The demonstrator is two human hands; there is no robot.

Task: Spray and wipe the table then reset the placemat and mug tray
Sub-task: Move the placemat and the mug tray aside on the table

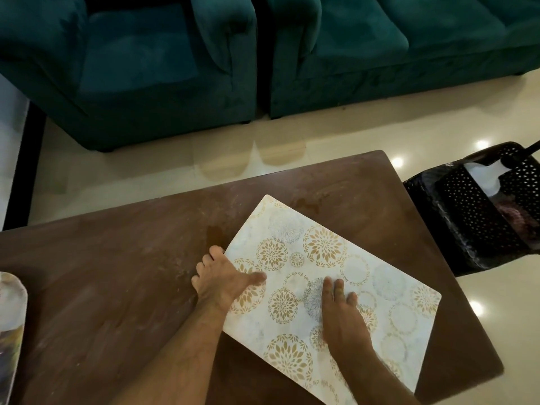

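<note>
Left hand (217, 280) fingers grip floral rectangular placemat (350, 276) edge; right hand (342, 314) fingers flat.

The placemat (330, 287) is white with gold and grey flower circles, the desk (117, 273) brown, the sofas (380, 54) dark green.

No readable text, label, brand, number or sign anywhere. Only printed gold and grey flower roundels on the placemat (330, 287), no lettering among them. Blurred print on the object at the near left edge (11, 325), not legible.
</note>
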